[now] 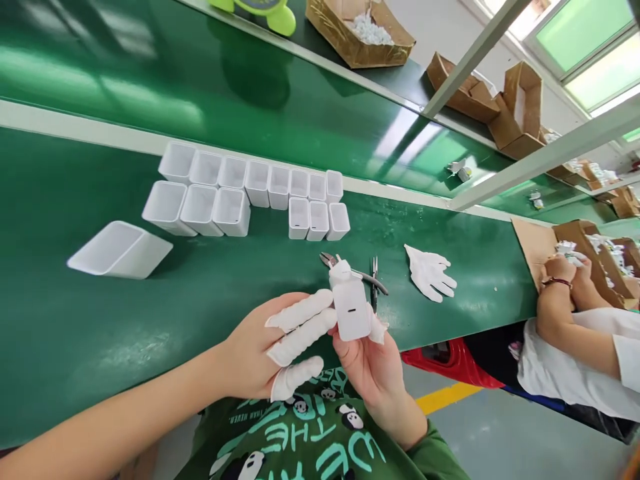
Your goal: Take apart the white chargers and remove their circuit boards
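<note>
A white power adapter [351,310] with a small dark slot in its face and a plug end at the top is held above the front of the bench. My right hand [375,367] grips its lower part from below and the right. From the left, my left hand [280,347] presses its covered fingertips against the adapter's side; its thumb is hidden. White finger covers are on several of my fingers. Just behind the adapter lie cutting pliers [379,285] and slim dark pliers [375,270], both partly hidden.
Several white housings [233,207] stand open end up in rows at the back, and another housing [120,250] lies tilted at left. A white glove [431,272] rests to the right. Beyond it, a co-worker's hands [563,270] handle white parts beside cardboard boxes [580,233].
</note>
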Demonstrator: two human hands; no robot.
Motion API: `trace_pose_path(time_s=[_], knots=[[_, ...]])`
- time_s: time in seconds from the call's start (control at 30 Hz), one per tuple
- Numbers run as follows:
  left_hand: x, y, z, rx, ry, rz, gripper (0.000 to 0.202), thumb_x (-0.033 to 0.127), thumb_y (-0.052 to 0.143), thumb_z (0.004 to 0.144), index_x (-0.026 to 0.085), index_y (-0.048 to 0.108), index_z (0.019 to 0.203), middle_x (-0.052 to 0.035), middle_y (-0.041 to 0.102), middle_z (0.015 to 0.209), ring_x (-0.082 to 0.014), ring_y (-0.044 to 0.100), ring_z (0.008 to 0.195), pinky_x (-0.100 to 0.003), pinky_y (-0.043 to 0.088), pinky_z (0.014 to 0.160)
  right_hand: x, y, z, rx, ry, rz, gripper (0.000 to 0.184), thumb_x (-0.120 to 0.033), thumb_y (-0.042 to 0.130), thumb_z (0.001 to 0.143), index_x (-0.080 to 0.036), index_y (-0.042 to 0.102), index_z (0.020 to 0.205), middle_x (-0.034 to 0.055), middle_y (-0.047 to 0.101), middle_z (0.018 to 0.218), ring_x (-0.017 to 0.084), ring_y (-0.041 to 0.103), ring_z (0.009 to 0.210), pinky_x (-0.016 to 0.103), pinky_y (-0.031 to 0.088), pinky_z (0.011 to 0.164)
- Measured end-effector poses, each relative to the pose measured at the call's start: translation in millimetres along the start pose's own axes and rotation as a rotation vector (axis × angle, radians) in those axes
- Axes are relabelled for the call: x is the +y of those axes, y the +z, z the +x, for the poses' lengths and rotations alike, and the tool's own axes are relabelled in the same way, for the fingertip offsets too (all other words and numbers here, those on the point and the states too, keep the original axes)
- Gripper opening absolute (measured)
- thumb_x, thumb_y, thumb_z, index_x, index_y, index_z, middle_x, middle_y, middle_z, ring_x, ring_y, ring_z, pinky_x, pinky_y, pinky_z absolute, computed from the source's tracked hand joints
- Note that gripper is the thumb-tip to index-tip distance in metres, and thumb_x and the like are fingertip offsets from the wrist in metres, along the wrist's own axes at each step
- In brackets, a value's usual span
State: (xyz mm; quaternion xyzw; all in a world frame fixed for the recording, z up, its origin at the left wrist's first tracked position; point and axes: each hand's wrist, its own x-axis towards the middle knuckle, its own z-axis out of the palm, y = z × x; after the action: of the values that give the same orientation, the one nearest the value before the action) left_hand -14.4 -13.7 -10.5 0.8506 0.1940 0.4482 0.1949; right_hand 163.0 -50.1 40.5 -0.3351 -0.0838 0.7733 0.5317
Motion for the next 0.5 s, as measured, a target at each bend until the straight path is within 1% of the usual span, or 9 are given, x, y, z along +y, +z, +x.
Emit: trace_pose_path(time_s=[0.07,0.2,0.3,0.37,0.43,0.47,0.5], knots=[[0,-1.4,1,0.018,0.006,0.003,0.073,0.02,0.052,0.098,0.014,0.02,0.164,-0.0222,0.066,0.133,-0.0283,0.067,0.119,-0.043,0.057,0.103,2,3,1,0.005,0.007,0.011,0.036,-0.038,0.093,0.074,-0.026,0.08,0.104,-0.0023,0.082,0.099,0.01,0.078,0.081,0.013,0.064,0.076],[-1,0.5,-1,0.029,-0.004,-0.028,0.074,0.021,0.049,0.1,0.019,0.015,0.165,-0.0192,0.065,0.138,-0.0266,0.067,0.119,-0.042,0.058,0.102,1,8,1,0.036,0.007,-0.007,0.04,-0.041,0.093,0.073,-0.024,0.079,0.106,-0.0006,0.082,0.098,0.011,0.077,0.082,0.014,0.065,0.075],[-1,4.0,-5,0.044,-0.054,-0.084,0.073,0.023,0.051,0.099,0.021,0.02,0.165,-0.0191,0.059,0.146,-0.0285,0.065,0.124,-0.044,0.057,0.103,3,10,2,0.05,-0.002,-0.037,0.039,-0.043,0.092,0.073,-0.026,0.078,0.105,-0.0011,0.081,0.098,0.011,0.076,0.077,0.017,0.065,0.072],[0,5.1,-9,0.066,-0.119,-0.128,0.072,0.025,0.054,0.098,0.023,0.025,0.164,-0.0188,0.054,0.152,-0.0309,0.062,0.131,-0.046,0.056,0.105,6,8,2,0.073,-0.038,-0.1,0.037,-0.046,0.09,0.076,-0.028,0.077,0.107,-0.0012,0.08,0.098,0.012,0.075,0.073,0.022,0.066,0.071],[0,4.6,-12,0.091,-0.196,-0.143,0.072,0.025,0.058,0.096,0.026,0.029,0.162,-0.0175,0.05,0.154,-0.0324,0.058,0.135,-0.047,0.055,0.107,8,-1,1,0.124,-0.139,-0.226,0.034,-0.047,0.085,0.08,-0.031,0.076,0.109,-0.0004,0.079,0.101,0.015,0.075,0.075,0.03,0.067,0.076],[1,3.8,-13,0.103,-0.228,-0.137,0.073,0.024,0.059,0.095,0.028,0.03,0.162,-0.0166,0.05,0.154,-0.0322,0.058,0.135,-0.047,0.055,0.108,8,-8,0,0.162,-0.242,-0.32,0.032,-0.046,0.083,0.083,-0.032,0.075,0.109,0.0,0.078,0.103,0.016,0.075,0.08,0.034,0.066,0.08],[1,3.0,-14,0.115,-0.254,-0.126,0.074,0.022,0.06,0.094,0.029,0.03,0.162,-0.0155,0.049,0.154,-0.0314,0.058,0.135,-0.047,0.054,0.109,7,-16,-1,0.208,-0.396,-0.43,0.029,-0.044,0.082,0.084,-0.032,0.075,0.11,0.0003,0.077,0.106,0.018,0.075,0.085,0.036,0.065,0.084]])
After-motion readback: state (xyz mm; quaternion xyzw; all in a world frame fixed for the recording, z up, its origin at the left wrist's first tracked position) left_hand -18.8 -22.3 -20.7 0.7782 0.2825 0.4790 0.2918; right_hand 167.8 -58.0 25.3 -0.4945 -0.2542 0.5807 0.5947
